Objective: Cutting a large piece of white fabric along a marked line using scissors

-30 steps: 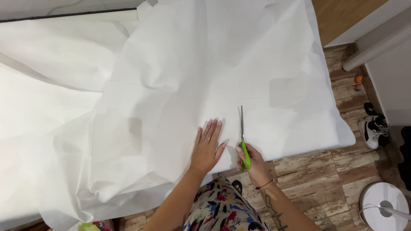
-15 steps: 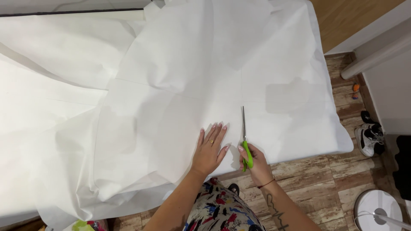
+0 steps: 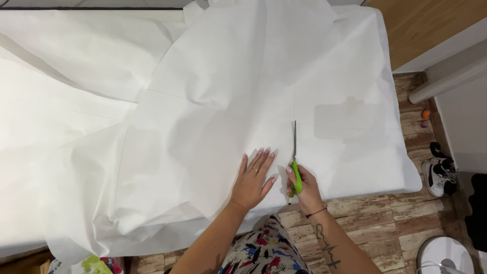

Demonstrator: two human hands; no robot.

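My right hand [image 3: 304, 190] is closed around the green handles of the scissors [image 3: 294, 152], blades pointing away from me along a crease in the white fabric [image 3: 243, 86]. My left hand [image 3: 253, 177] lies flat and open on the fabric just beside the blades, near the table's front edge. The cut reaches only a short way in from that edge (I judge); most of the sheet, draped toward the far edge, is uncut.

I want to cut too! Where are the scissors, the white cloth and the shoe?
scissors [image 3: 294, 142], head view, on the blades.
white cloth [image 3: 228, 81], head view, on its flat middle.
shoe [image 3: 437, 178], head view, on its white side.
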